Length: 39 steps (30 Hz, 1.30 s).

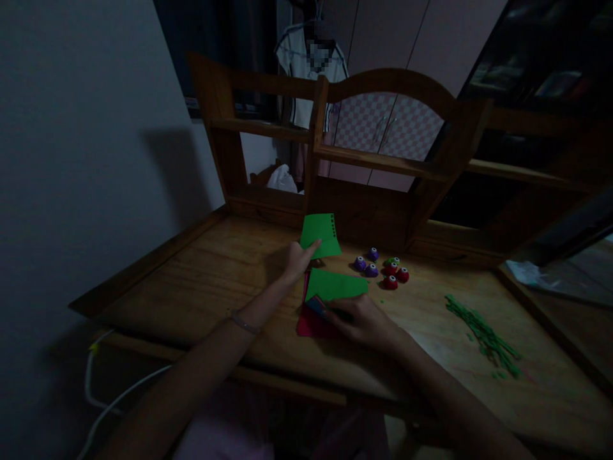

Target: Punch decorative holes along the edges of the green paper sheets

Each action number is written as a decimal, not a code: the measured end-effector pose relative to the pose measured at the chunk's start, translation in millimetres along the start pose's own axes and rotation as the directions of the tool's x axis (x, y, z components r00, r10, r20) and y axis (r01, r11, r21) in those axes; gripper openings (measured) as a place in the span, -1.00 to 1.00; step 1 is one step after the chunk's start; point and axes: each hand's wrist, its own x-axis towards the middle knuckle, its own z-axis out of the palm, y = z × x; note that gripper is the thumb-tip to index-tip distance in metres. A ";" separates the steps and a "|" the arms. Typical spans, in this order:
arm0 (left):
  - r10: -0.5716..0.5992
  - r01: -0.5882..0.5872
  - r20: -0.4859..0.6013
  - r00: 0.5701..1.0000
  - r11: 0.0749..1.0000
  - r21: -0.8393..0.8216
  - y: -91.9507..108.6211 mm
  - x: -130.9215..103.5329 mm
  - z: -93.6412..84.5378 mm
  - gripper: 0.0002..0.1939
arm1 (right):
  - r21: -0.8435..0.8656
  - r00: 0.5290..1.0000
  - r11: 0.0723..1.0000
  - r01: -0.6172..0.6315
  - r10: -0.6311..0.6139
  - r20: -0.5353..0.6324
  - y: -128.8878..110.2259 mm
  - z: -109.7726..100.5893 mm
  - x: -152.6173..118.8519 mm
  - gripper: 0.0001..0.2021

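My left hand (301, 259) is closed on a green paper sheet (320, 229), raised above the desk, with a row of small holes along its right edge. Its thumb lies on top of the paper. Lower down, my right hand (361, 317) has curled fingers at a stack of coloured paper. A second green sheet (335, 284) tops this stack. Below it show a blue edge (315, 305) and a red sheet (313, 324). The right fingertips seem to pinch the paper near the blue edge; the palm hides part of the stack.
Right of the papers sit several small eyed pieces: purple ones (360, 263), red ones (391, 282) and a green one (393, 261). Farther right lies a pile of green paper strips (481, 329). A wooden shelf unit (316, 121) rises at the desk's back. White cables (89, 377) hang front left.
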 end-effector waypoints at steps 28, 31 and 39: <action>0.072 -0.074 0.025 0.997 0.993 0.088 -4.2 1.1 1.2 -0.62 | 0.497 0.968 0.835 -0.238 0.246 0.051 27.9 -5.2 9.9 -0.63; 0.086 -0.090 0.037 0.996 0.991 0.103 -4.6 1.7 0.9 -0.61 | 0.503 0.971 0.835 -0.224 0.237 0.038 27.4 -4.9 10.3 -0.63; -0.002 0.000 0.018 1.000 0.996 0.091 3.0 -2.7 1.2 -0.66 | 0.548 0.954 0.789 -0.279 0.294 0.061 32.2 -0.1 9.1 -0.60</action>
